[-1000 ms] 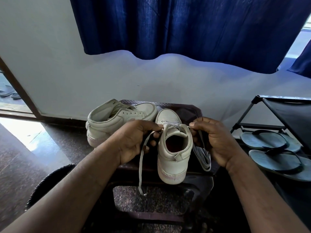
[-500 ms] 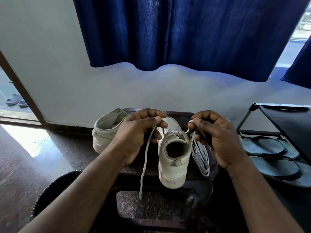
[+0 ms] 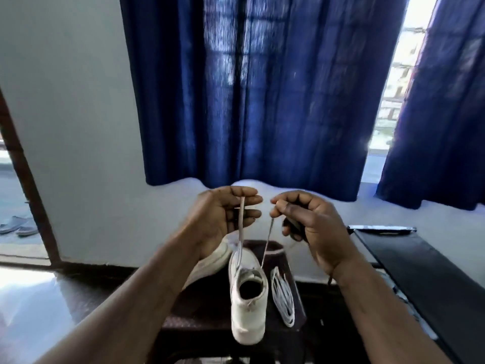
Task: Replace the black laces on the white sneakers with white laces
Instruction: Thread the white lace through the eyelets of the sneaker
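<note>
Raised side by side, a person's left hand (image 3: 223,216) and right hand (image 3: 315,227) each pinch one end of a flat white lace (image 3: 240,232) between thumb and forefinger. The two woven strands run taut from the fingertips down into the throat of a sneaker (image 3: 248,308). The sneaker has a smooth white upper and a rounded, padded collar, and sits directly below the gap between the hands, heel toward the camera, over a dark stool (image 3: 199,306). Whether its sole rests fully on the stool cannot be told.

The right hand's other fingers curl over something dark in the palm, too blurred to name. Below the right hand, just beside the sneaker, a spare lace (image 3: 282,295) lies folded in a long, flat bundle of white bands. A second sneaker (image 3: 210,261) of the same pale finish lies under the left wrist, partly hidden by the forearm.

Behind the hands hangs a deep-blue curtain (image 3: 262,88) in soft vertical folds — a flat black rack (image 3: 420,271) stands beyond the right forearm.
</note>
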### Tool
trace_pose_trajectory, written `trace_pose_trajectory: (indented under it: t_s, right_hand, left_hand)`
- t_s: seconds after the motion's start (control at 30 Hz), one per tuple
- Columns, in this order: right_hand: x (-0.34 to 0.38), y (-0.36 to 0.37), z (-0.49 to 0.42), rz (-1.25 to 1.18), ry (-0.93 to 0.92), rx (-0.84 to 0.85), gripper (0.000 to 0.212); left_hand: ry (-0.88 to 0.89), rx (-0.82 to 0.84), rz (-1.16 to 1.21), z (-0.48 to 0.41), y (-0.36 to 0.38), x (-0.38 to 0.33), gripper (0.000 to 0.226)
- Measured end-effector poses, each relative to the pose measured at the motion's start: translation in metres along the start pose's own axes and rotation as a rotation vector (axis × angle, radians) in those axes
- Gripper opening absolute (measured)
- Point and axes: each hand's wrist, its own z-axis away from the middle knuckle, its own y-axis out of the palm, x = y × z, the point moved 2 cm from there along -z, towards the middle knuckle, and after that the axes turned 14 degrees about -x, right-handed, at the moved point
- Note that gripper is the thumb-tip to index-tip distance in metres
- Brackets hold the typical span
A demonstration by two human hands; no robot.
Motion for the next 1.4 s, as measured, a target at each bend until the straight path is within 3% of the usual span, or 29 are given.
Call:
trace_pose_trajectory:
  t_s: [0.4,0.67,0.87,1.13,1.4]
  right_hand:
    - [0.134,0.023,-0.018,0.126,-0.224,-0.013,0.015]
    - [0.134,0.032,-0.023,0.163,-0.290,-0.251,0.024]
    - [0.130,0.034,-0.033,0.145,-0.288,-0.332,0.021]
    - [0.128,0.032,-0.052,0.081,-0.253,-0.407,0.019]
    - [0.138,0.030,-0.081,0.078,-0.199,-0.410,0.015]
  left_hand:
    - [0.321,-0.021,-0.221,0.035,0.046,-0.131,0.027]
    - [0.498,-0.164,-0.424,0.033,0.042,-0.141,0.020]
    - [0.501,-0.196,-0.381,0.022,0.049,-0.147,0.004]
    - [0.415,-0.134,-0.330,0.004,0.070,-0.147,0.007]
    - [0.460,-0.273,-0.423,-0.025,0.078,-0.153,0.011]
